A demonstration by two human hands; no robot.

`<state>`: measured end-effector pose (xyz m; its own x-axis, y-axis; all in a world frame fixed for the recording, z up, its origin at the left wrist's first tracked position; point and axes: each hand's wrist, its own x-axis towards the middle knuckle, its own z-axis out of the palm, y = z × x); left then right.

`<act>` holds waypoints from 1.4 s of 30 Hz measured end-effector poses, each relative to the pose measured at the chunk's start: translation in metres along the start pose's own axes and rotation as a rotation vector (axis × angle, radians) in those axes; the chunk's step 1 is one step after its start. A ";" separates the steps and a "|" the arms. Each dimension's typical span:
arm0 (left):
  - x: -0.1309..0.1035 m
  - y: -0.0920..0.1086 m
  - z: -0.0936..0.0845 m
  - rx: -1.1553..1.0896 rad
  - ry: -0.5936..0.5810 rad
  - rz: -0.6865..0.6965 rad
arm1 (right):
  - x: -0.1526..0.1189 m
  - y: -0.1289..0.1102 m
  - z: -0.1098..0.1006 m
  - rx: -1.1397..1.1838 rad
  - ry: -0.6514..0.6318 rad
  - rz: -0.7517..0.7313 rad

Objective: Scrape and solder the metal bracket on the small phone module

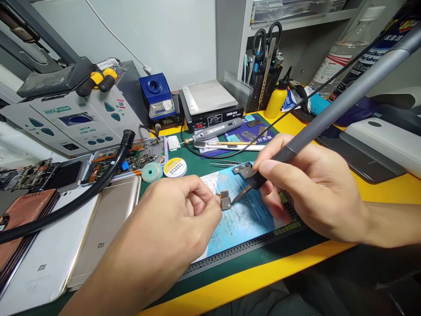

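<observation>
My left hand is closed, thumb and forefinger pinching the edge of a small circuit board with metal shields. My right hand is wrapped round a soldering iron with a long grey handle and black grip. The iron's metal tip points down-left and meets or nearly meets the board's right edge; contact is hard to tell. Beneath both hands lies a worn blue-and-white mat. A second dark board piece shows beside my right fingers, partly hidden by them.
Left of my hands lie several phones, a black hose and a parts tray. Behind stand a hot-air station, a hotplate and a yellow bottle. Tweezers lie beyond the mat; a black cable crosses the bench.
</observation>
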<state>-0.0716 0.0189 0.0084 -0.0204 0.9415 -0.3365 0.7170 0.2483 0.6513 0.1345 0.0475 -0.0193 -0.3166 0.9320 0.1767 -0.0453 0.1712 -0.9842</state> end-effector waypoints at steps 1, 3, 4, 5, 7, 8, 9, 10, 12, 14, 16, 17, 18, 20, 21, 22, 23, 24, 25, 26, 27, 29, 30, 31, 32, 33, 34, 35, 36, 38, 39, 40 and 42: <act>0.000 0.000 0.000 0.001 -0.001 0.004 | 0.000 0.000 0.000 0.002 0.001 0.004; 0.001 -0.001 0.000 0.006 -0.002 0.016 | 0.001 0.000 0.001 0.010 0.001 0.011; 0.001 -0.001 0.001 0.008 0.001 0.022 | 0.001 0.000 0.002 0.015 0.004 0.016; 0.001 -0.001 0.001 0.009 0.003 0.025 | 0.002 0.000 0.003 0.017 0.010 0.019; 0.001 -0.002 0.001 0.004 0.010 0.028 | 0.004 0.000 0.004 0.023 0.026 0.021; 0.001 -0.002 0.001 0.001 0.009 0.029 | 0.005 0.000 0.005 0.026 0.033 0.020; 0.001 -0.002 0.001 0.002 0.010 0.030 | 0.005 0.000 0.006 0.027 0.039 0.017; 0.001 -0.001 0.001 0.004 0.010 0.027 | 0.006 0.000 0.006 0.027 0.041 0.012; 0.001 -0.001 0.000 0.010 0.009 0.022 | 0.005 0.000 0.006 0.022 0.031 0.011; 0.001 -0.002 0.000 0.013 0.002 0.012 | 0.004 0.000 0.005 0.017 0.018 0.009; 0.001 -0.002 0.000 0.014 -0.008 0.001 | 0.002 0.000 0.004 0.015 0.009 0.005; 0.000 -0.002 0.000 0.015 -0.010 -0.003 | 0.001 0.000 0.004 0.014 0.006 -0.001; 0.000 -0.002 0.000 0.018 -0.012 -0.009 | 0.001 0.000 0.004 0.011 0.004 -0.005; 0.000 -0.002 0.000 0.019 -0.012 -0.009 | 0.000 0.000 0.003 0.007 -0.006 -0.003; 0.001 -0.002 0.000 0.018 -0.011 -0.006 | 0.001 0.000 0.003 0.008 -0.008 -0.002; 0.001 -0.002 0.000 0.017 -0.013 -0.002 | 0.001 0.000 0.004 0.008 -0.007 -0.001; 0.001 -0.002 0.000 0.016 -0.012 0.002 | 0.001 -0.001 0.004 0.007 -0.004 -0.001; 0.002 -0.002 0.000 0.016 -0.010 0.006 | 0.002 -0.001 0.004 0.006 0.000 0.000; 0.002 -0.002 0.000 0.016 -0.010 0.005 | 0.002 -0.001 0.004 0.006 0.004 -0.001; 0.002 -0.001 0.001 0.016 -0.010 0.001 | 0.002 -0.001 0.004 0.006 0.009 0.002; 0.001 -0.001 0.001 0.015 -0.010 -0.005 | 0.002 -0.002 0.004 0.007 0.007 0.005; 0.001 -0.001 0.001 0.011 -0.010 -0.018 | 0.002 -0.002 0.004 0.008 0.004 0.009; 0.000 -0.001 0.001 0.008 -0.012 -0.022 | 0.002 -0.002 0.004 0.006 0.006 0.008; 0.000 0.000 0.001 0.006 -0.012 -0.026 | 0.002 -0.002 0.004 0.004 0.006 0.003; 0.000 0.000 0.001 0.003 -0.013 -0.027 | 0.002 -0.002 0.004 0.002 0.008 -0.004; 0.000 0.000 0.001 0.002 -0.016 -0.031 | 0.002 -0.001 0.004 0.003 0.010 -0.011; 0.000 0.000 0.001 0.001 -0.017 -0.032 | 0.003 -0.001 0.004 0.006 0.011 -0.017; 0.001 0.000 0.001 0.001 -0.017 -0.032 | 0.003 -0.001 0.004 0.008 0.010 -0.017; 0.001 0.000 0.002 0.001 -0.018 -0.029 | 0.004 0.000 0.004 0.007 0.011 -0.016; 0.002 -0.001 0.002 0.000 -0.015 -0.024 | 0.004 0.000 0.004 0.002 0.012 -0.009; 0.003 -0.002 0.003 -0.002 -0.014 -0.022 | 0.004 0.000 0.004 -0.002 0.012 -0.005; 0.003 -0.002 0.003 -0.005 -0.012 -0.018 | 0.004 0.000 0.004 -0.004 0.014 0.000; 0.002 -0.003 0.002 -0.007 -0.007 -0.013 | 0.004 0.000 0.004 0.001 0.016 0.001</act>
<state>-0.0724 0.0198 0.0042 -0.0248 0.9365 -0.3499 0.7117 0.2623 0.6516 0.1293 0.0495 -0.0186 -0.3019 0.9369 0.1763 -0.0457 0.1705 -0.9843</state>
